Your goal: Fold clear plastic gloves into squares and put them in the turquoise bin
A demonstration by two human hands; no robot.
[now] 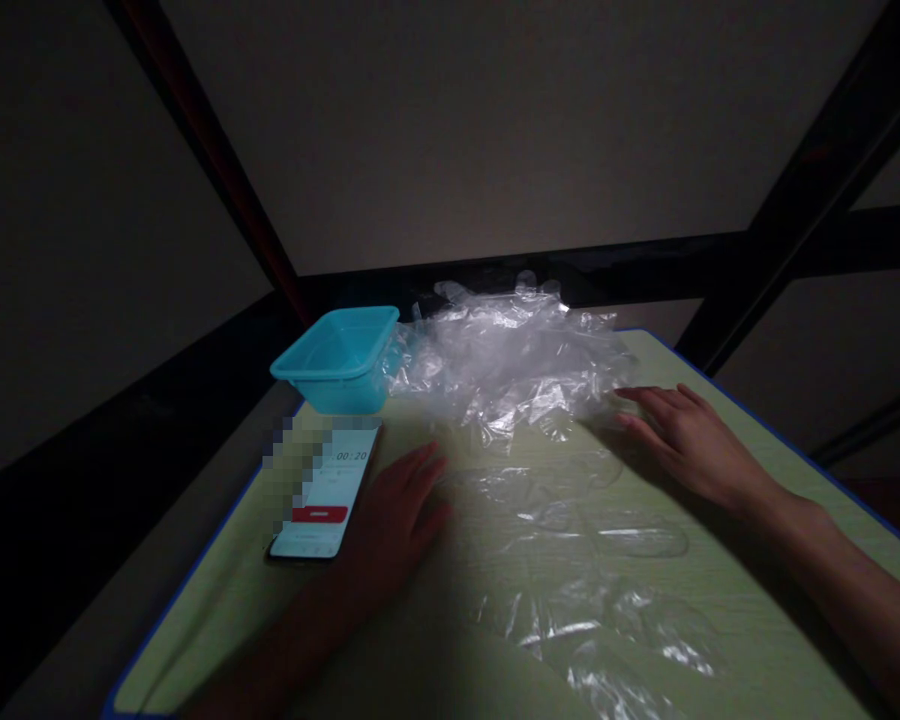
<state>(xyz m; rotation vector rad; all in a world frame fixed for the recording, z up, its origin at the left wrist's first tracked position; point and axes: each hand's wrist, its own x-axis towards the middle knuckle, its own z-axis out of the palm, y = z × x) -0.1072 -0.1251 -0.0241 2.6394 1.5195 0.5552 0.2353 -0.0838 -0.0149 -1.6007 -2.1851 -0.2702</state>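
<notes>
A clear plastic disposable glove [570,540] lies spread on the table in front of me, its fingers pointing right. Behind it rises a crumpled heap of similar clear plastic gloves [510,350]. My left hand [401,500] rests low over the table between the phone and the flat glove, fingers apart and holding nothing. At the right edge of the heap is my right hand [679,435], its fingers stretched toward the plastic. Whether those fingertips touch the heap I cannot tell.
A turquoise plastic basket [337,345] stands at the back left, against the heap. Left of my left hand lies a phone [334,500] with a lit timer screen. The pale green table [217,630] has a blue edge; dark-framed wall panels [495,130] rise behind it.
</notes>
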